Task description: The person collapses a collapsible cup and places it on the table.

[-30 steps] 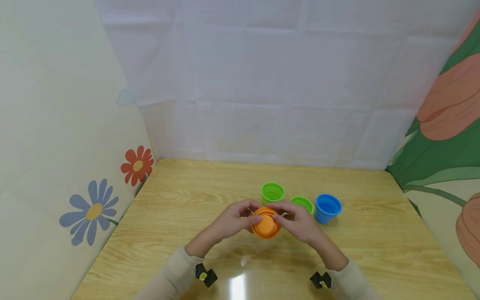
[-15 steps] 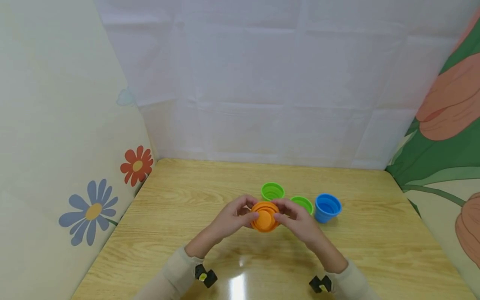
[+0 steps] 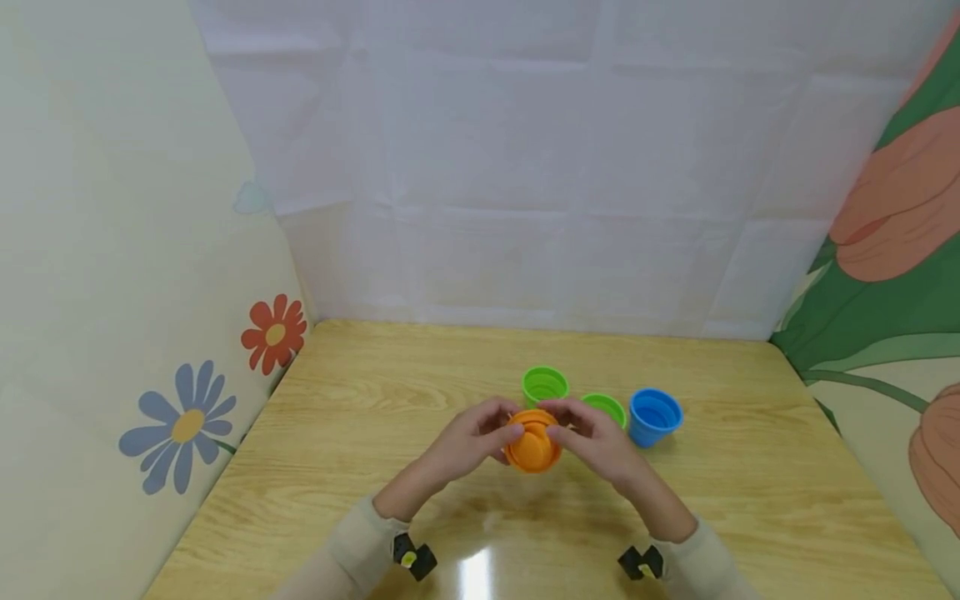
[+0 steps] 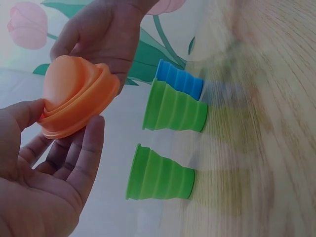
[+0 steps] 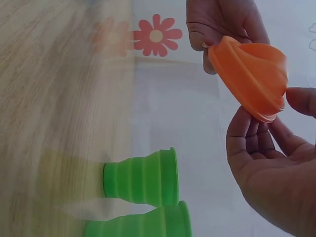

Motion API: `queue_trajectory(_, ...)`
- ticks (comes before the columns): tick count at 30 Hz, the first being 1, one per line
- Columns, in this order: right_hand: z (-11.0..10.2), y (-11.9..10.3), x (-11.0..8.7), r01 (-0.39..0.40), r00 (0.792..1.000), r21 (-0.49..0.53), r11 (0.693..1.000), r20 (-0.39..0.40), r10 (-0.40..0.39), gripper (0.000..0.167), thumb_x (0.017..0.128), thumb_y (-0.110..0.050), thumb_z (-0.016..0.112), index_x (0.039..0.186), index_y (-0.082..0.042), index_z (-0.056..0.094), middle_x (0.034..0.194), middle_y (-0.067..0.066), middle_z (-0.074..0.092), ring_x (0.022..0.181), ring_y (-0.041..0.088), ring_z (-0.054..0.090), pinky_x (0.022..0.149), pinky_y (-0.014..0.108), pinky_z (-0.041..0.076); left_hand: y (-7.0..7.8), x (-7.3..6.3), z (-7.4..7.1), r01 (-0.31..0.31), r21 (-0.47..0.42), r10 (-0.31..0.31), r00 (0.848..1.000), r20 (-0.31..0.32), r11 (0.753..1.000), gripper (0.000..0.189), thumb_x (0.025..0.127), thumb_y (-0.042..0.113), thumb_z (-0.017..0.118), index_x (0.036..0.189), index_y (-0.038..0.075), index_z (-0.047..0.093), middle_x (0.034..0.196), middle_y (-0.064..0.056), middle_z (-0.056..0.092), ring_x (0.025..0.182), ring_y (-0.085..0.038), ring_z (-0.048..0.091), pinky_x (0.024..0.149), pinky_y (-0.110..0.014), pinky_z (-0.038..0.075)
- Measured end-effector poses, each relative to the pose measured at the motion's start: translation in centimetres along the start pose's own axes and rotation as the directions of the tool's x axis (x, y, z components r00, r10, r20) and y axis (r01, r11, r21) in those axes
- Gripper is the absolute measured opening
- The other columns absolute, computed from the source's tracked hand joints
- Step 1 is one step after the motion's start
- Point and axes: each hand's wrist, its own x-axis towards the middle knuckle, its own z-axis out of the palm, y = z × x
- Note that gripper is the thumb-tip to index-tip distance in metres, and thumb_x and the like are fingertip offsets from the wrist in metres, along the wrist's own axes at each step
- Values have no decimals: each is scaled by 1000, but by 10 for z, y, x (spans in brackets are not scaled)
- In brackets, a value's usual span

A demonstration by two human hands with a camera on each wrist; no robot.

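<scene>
Both hands hold an orange collapsible cup (image 3: pixel 534 452) up off the table, one on each side. My left hand (image 3: pixel 474 437) pinches its left edge, with the thumb on the near face and the fingers behind. On the opposite edge, my right hand (image 3: pixel 598 442) grips it the same way. In the left wrist view the orange cup (image 4: pixel 64 84) is squashed and lopsided, its middle bulging out beyond the ringed rim. Just beyond the hands stand two green ribbed cups, the farther green cup (image 3: pixel 546 383) and the nearer green cup (image 3: pixel 609 407), partly hidden by the right hand.
To the right of the green cups, a blue ribbed cup (image 3: pixel 655 417) stands upright. The wood-grain table (image 3: pixel 375 375) meets a white cloth (image 3: pixel 480 208) at the back. Flower-printed panels flank it left and right.
The orange cup has risen slightly and then lowered again. Its round flat middle has become bent and uneven as the thumbs press it. The green and blue cups stay put.
</scene>
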Motion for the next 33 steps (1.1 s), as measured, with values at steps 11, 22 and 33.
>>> queue_trajectory(11,2,7,-4,50,998,100,994,-30,-47,44,102,-13,61,142,0,51,127,22,57,110,28,60,90,31,59,1,2,0,-57,-97,48,995,-93,994,34,103,17,60,132,1,55,102,-12,61,88,-19,64,73,-36,63)
queue_trajectory(22,-4,4,0,46,999,-7,999,-21,-46,40,104,-20,60,139,-1,57,131,15,62,118,29,58,96,28,53,1,2,2,-52,-28,51,998,-28,998,32,101,17,64,131,8,58,103,-12,64,92,-22,65,75,-39,63)
queue_trajectory(33,-3,9,-5,57,998,80,995,-45,-54,46,103,-15,61,145,-1,50,130,21,58,116,27,59,91,30,58,4,3,4,-115,-169,103,992,-77,979,32,104,9,56,130,-6,45,109,-14,55,90,-15,67,75,-40,64)
